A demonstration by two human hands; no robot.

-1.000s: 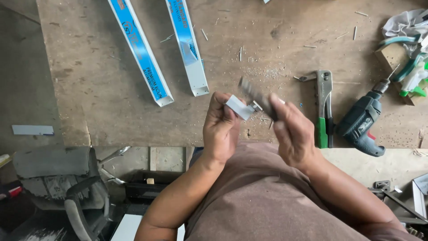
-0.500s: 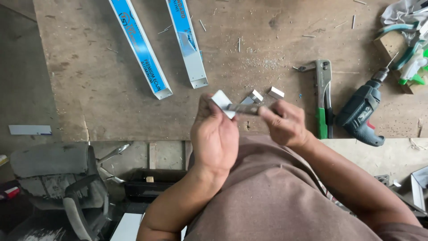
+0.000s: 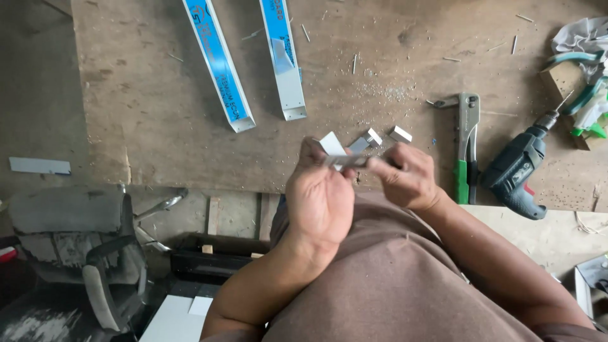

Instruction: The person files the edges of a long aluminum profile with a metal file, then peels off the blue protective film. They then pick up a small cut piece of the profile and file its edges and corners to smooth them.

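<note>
My left hand (image 3: 320,199) and my right hand (image 3: 405,177) meet over the near edge of a worn wooden workbench (image 3: 158,107). Both pinch a small bent piece of grey sheet metal (image 3: 339,155) between the fingertips; its white flap sticks up above my left fingers. Two small white metal offcuts (image 3: 386,135) lie on the bench just beyond my hands. How the piece is folded is hidden by my fingers.
Two blue-and-white metal channel strips (image 3: 218,63) (image 3: 284,60) lie slanted at the back. A hand riveter with a green grip (image 3: 467,145) and a dark cordless drill (image 3: 522,168) lie at the right. An old chair (image 3: 69,253) stands left of me, below the bench.
My hands have come closer together and now both hold the small metal piece. The view has shifted, and the two offcuts now show on the bench.
</note>
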